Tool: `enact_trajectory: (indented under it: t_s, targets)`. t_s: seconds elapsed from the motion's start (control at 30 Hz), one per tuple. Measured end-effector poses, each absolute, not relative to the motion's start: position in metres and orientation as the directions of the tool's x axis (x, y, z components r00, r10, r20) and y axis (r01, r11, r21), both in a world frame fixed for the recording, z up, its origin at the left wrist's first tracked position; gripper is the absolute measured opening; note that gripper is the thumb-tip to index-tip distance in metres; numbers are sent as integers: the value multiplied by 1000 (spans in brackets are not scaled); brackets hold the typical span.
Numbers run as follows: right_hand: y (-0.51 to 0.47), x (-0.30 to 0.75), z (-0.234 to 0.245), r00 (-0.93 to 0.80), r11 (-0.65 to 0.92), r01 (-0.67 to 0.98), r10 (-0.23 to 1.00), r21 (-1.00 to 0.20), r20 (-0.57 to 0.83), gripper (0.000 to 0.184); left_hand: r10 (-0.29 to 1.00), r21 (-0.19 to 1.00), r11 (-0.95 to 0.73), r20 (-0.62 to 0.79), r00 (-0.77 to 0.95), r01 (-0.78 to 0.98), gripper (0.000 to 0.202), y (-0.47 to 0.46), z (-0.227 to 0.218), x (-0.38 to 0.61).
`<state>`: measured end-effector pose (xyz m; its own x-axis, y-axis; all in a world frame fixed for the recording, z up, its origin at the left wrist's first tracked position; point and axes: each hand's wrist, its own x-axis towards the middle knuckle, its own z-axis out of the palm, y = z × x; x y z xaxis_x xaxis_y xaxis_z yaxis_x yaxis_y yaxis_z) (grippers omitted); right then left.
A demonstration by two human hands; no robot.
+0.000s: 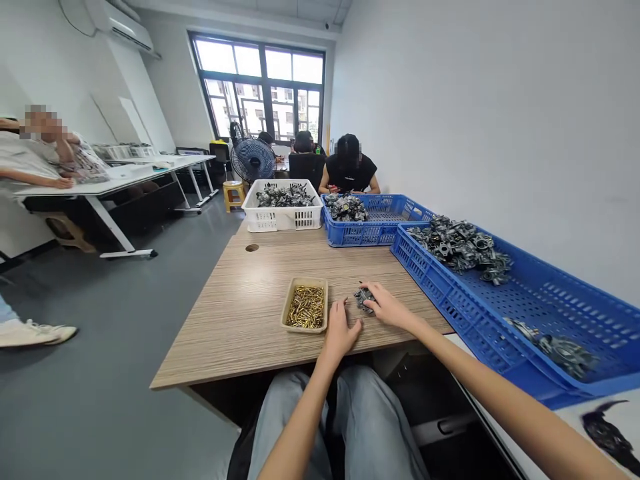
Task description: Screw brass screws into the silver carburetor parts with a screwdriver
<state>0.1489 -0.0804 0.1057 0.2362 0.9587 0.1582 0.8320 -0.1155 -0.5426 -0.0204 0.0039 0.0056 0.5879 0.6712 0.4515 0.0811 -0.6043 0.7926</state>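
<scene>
A grey metal carburetor body [363, 301] is gripped in the curled fingers of my right hand [389, 308], low over the wooden table. Just left of it is my left hand [341, 332], its fingers bent and its thumb set off to the side. Something small shows at the left fingertips, too small to make out. Beside that hand, a beige plastic box [285, 319] stands on the table, holding many small brass pieces [306, 307], slim and pin-like.
Blue crates [425, 267] [350, 235] with more grey carburetor parts line the right and back. A white crate [283, 219] of similar parts stands behind the box. The table [220, 320] has a round hole. Other people sit beyond and at left; a fan [254, 160] stands behind.
</scene>
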Motion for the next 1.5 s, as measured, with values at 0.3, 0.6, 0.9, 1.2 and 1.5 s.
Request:
enact_trajectory:
  t_s: [0.3, 0.6, 0.9, 1.2, 1.5]
  targets:
    - [-70, 111, 102, 405, -351, 884, 905, -307, 132, 49, 615, 725, -686, 532, 582, 62, 89, 7, 8, -19]
    - [-58, 74, 115, 375, -326, 908, 913, -263, 160, 35, 609, 670, -735, 583, 538, 105, 88, 17, -6, -14]
    - [-175, 70, 136, 461, -76, 782, 739, -619, 492, 31, 673, 737, -668, 541, 504, 102, 88, 19, -3, -12]
    - [-417, 164, 98, 744, -666, 322, -261, -673, 615, 37, 673, 747, -655, 507, 539, 116, 90, 15, 10, -14]
    - [-478, 199, 28, 921, -766, 159, -111, -623, 372, 37, 675, 754, -644, 482, 559, 129, 86, 12, 16, -17]
